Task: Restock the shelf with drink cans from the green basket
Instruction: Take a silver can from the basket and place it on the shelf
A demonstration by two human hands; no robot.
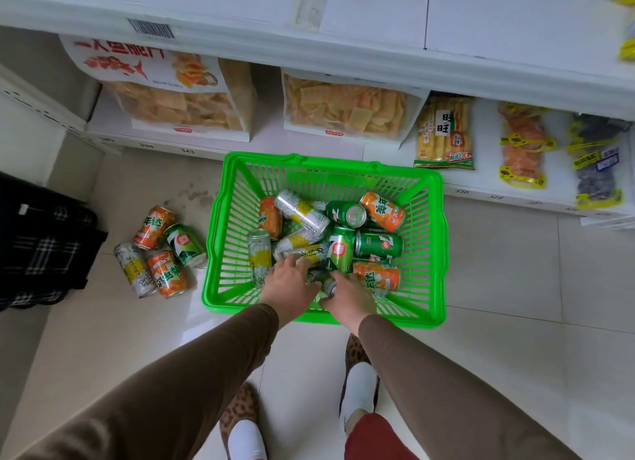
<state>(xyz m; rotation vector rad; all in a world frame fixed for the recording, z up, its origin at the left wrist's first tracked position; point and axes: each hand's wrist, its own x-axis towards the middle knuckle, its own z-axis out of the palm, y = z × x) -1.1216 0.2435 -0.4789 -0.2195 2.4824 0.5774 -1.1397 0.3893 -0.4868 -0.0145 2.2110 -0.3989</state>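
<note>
The green basket [436,253] stands on the tiled floor in front of the low white shelf [268,143]. It holds several orange, green and silver-yellow drink cans, all lying on their sides. Both my hands are down inside its near end. My left hand [288,284] has its fingers curled over a silver-yellow can [311,255]. My right hand [350,298] grips a small silver-topped can [328,286] between thumb and fingers, and most of that can is hidden. An orange can [376,275] lies just right of my right hand.
Several more cans [154,250] lie on the floor left of the basket. Snack bags [343,109] fill the low shelf behind it. A dark checked cloth bundle [41,246] sits at far left. My feet [360,387] stand on the tiles just behind the basket.
</note>
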